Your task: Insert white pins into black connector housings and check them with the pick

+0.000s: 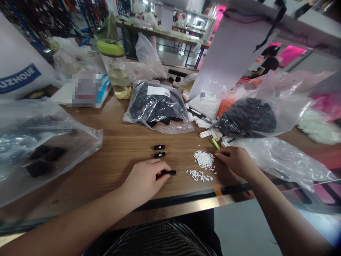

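My left hand (149,179) is closed on a small black connector (172,172) near the table's front edge. Just behind it, two similar black connectors (159,147) lie one behind the other, with white marks on top. My right hand (236,160) has its thumb and fingers pressed together beside a pile of small white pieces (204,159); what they hold, if anything, is too small to make out. A second, looser group of white pieces (200,175) lies nearer the front edge. A yellow-green stick (215,143) lies by my right fingertips.
Bags of black parts stand at the back middle (157,103) and right (247,117). Another clear bag (48,142) covers the left side. A bottle (117,71) stands at the back left, and a person (269,62) sits far off at the right.
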{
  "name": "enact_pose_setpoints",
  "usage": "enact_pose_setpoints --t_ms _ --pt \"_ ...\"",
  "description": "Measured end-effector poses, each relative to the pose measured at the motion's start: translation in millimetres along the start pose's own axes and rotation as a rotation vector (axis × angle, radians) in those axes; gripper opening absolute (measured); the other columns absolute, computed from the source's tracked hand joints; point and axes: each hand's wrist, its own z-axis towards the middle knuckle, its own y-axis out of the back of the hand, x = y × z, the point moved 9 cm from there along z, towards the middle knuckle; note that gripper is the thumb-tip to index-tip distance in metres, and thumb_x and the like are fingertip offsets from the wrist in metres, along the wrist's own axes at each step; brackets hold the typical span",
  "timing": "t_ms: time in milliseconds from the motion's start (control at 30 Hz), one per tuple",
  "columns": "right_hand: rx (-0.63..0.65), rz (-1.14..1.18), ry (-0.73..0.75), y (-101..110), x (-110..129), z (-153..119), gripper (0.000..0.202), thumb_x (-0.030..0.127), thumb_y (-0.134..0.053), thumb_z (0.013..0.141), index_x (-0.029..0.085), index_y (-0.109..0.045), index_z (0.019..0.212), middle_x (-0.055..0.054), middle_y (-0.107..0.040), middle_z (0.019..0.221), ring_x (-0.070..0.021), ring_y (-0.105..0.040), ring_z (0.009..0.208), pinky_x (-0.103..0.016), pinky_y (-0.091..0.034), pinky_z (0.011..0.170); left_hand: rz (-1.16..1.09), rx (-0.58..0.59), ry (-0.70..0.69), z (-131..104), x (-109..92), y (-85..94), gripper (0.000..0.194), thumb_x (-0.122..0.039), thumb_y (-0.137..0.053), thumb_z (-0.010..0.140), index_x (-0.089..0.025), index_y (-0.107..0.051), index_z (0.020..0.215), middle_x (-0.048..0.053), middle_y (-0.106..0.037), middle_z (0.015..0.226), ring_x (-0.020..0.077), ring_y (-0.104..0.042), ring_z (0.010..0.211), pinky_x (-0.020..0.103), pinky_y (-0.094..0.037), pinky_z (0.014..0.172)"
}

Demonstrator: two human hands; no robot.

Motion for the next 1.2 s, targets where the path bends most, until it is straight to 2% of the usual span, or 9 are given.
enact_pose_setpoints --t_ms 100,200,267,300,400,500,633,933,1200 --pt "0.006 -0.03 -0.007 2.0 -1.2 1.8 0.021 0.034 -0.059 0.082 0.023 -0.076 0.078 -0.002 -0.076 0.076 -0.021 -0.068 0.066 -0.031 -0.045 0.062 0.005 0.005 0.004 0.1 -0.5 -0.2 0.01 -0.026 -0.066 0.086 -0.026 -0.072 0.095 -0.002 -0.071 0.09 0.0142 -0.062 0.073 0.028 -0.046 0.067" --pt "-0.019 0.023 -0.017 7.8 15.3 -0.1 0.017 0.032 -0.061 0.081 0.022 -0.073 0.073 -0.001 -0.072 0.067 -0.0186 -0.063 0.059 -0.03 -0.043 0.058 0.005 0.003 0.014 0.7 -1.3 0.8 0.01 -0.025 -0.067 0.086 -0.025 -0.072 0.095 -0.002 -0.071 0.09 0.0146 -0.063 0.073 0.028 -0.047 0.067" --pt "-0.067 0.157 0.028 12.6 45.7 -6.8 0.015 0.032 -0.063 0.082 0.022 -0.071 0.075 -0.001 -0.07 0.066 -0.0176 -0.062 0.059 -0.03 -0.044 0.058 0.014 -0.001 0.015 1.0 -1.9 1.6 0.011 -0.023 -0.068 0.085 -0.025 -0.072 0.095 -0.002 -0.071 0.09 0.0147 -0.063 0.072 0.028 -0.047 0.066" --pt "-0.079 0.256 0.101 13.3 68.3 -11.8 0.015 0.033 -0.063 0.084 0.022 -0.07 0.076 -0.001 -0.069 0.067 -0.017 -0.062 0.06 -0.029 -0.045 0.058 0.021 -0.004 0.012 1.1 -2.1 2.0 0.011 -0.023 -0.068 0.085 -0.025 -0.072 0.095 -0.002 -0.071 0.09 0.0149 -0.063 0.072 0.028 -0.047 0.066" --pt "-0.026 0.465 0.469 6.1 148.0 -34.6 0.014 0.029 -0.062 0.088 0.022 -0.07 0.078 -0.003 -0.069 0.082 -0.0181 -0.064 0.079 -0.032 -0.049 0.074 0.04 -0.017 -0.005 1.1 -3.3 3.3 0.01 -0.023 -0.068 0.085 -0.024 -0.071 0.094 -0.001 -0.071 0.087 0.0156 -0.063 0.072 0.028 -0.047 0.066" --pt "0.022 0.46 0.594 -10.8 185.8 -46.7 0.01 0.023 -0.062 0.09 0.021 -0.068 0.082 -0.004 -0.065 0.086 -0.0187 -0.061 0.085 -0.036 -0.047 0.08 0.049 -0.02 -0.024 1.3 -5.4 4.4 0.009 -0.021 -0.068 0.085 -0.023 -0.071 0.092 -0.001 -0.07 0.084 0.0154 -0.063 0.071 0.027 -0.047 0.065" --pt "0.049 0.419 0.614 -24.7 190.5 -45.7 0.009 0.02 -0.062 0.09 0.02 -0.066 0.082 -0.003 -0.064 0.085 -0.0186 -0.059 0.085 -0.037 -0.045 0.08 0.045 -0.017 -0.02 1.4 -7.5 6.1 0.009 -0.019 -0.069 0.084 -0.023 -0.071 0.091 -0.002 -0.07 0.083 0.0148 -0.062 0.069 0.027 -0.046 0.064" --pt "0.005 0.314 0.69 -20.6 199.6 -50.4 0.009 0.018 -0.059 0.091 0.019 -0.064 0.084 -0.004 -0.063 0.085 -0.0196 -0.057 0.084 -0.039 -0.042 0.08 0.03 -0.023 -0.029 0.9 -8.2 5.4 0.007 -0.018 -0.066 0.085 -0.022 -0.07 0.089 -0.001 -0.07 0.085 0.0154 -0.062 0.072 0.027 -0.046 0.065" --pt "0.031 0.368 0.662 -24.5 197.8 -48.8 0.011 0.02 -0.058 0.092 0.02 -0.064 0.083 -0.004 -0.064 0.084 -0.0193 -0.058 0.083 -0.038 -0.044 0.078 0.013 -0.025 -0.021 0.8 -7.9 6.8 0.008 -0.016 -0.066 0.084 -0.022 -0.07 0.087 -0.001 -0.068 0.083 0.0144 -0.06 0.068 0.026 -0.045 0.062"
